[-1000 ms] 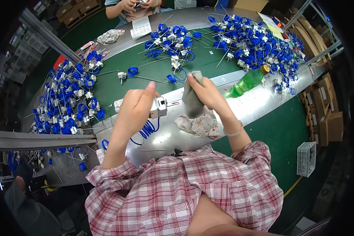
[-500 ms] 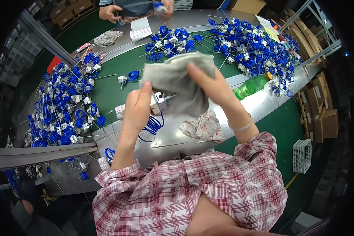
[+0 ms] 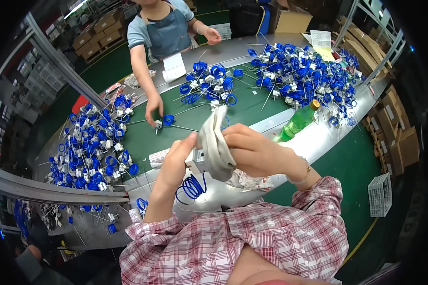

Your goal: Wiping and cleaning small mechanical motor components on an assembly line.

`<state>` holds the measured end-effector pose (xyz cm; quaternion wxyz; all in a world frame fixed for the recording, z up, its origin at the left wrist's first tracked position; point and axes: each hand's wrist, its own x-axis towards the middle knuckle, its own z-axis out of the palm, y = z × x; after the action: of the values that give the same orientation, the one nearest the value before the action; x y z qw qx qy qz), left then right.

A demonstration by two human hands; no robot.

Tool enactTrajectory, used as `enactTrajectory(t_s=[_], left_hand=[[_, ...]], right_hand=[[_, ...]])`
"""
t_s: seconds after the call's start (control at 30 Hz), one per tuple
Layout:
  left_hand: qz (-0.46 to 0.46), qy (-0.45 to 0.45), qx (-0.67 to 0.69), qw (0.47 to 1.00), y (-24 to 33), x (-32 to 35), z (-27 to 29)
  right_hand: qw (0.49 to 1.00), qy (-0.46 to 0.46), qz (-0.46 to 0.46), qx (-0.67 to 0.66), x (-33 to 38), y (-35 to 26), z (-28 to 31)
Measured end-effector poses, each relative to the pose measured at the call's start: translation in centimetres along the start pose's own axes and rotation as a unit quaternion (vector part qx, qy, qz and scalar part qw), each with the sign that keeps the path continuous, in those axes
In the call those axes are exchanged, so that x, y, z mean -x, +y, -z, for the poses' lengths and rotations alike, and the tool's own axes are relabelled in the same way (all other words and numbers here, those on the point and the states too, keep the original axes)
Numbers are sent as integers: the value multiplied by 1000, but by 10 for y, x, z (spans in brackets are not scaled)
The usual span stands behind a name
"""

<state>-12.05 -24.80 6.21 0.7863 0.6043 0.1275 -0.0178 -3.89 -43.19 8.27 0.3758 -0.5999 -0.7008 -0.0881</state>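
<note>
My left hand [image 3: 172, 164] is closed on a small white boxy part [image 3: 195, 162], with the thumb along its top. A loose blue wire coil [image 3: 193, 188] hangs below the part. In my right hand [image 3: 261, 151] is a grey cloth [image 3: 216, 142], bunched up and pressed against the part's right side. The cloth hides that end of the part and my right fingertips. Beyond my left hand, another person's hand [image 3: 154, 108] reaches down to a similar white part with a blue coil [image 3: 168, 119] on the green mat.
Piles of blue-coiled parts lie at the left [image 3: 88, 152], far middle [image 3: 209, 80] and far right [image 3: 299, 76]. A green bottle [image 3: 297, 121] is right of my hands. Below my right hand lies a stained rag [image 3: 254, 182]. A metal bar [image 3: 57, 194] crosses at left.
The cloth, spread wide before, is now bunched against the part. My view has tilted up. Across the table, the other person has reached toward a part on the mat.
</note>
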Motion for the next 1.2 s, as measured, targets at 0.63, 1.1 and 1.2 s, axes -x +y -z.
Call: enactTrajectory(t_s=[0.63,1.1,1.2], left_hand=[[-47,65,-76,994,-9,-2,-15],[-8,77,-95,992,0,1,-11],[-18,-51,-32,998,21,9,-20]], right_hand=[[995,101,-12,11,15,-5,-5],[994,108,9,-7,5,2,-13],[989,132,57,39,9,6,-15]])
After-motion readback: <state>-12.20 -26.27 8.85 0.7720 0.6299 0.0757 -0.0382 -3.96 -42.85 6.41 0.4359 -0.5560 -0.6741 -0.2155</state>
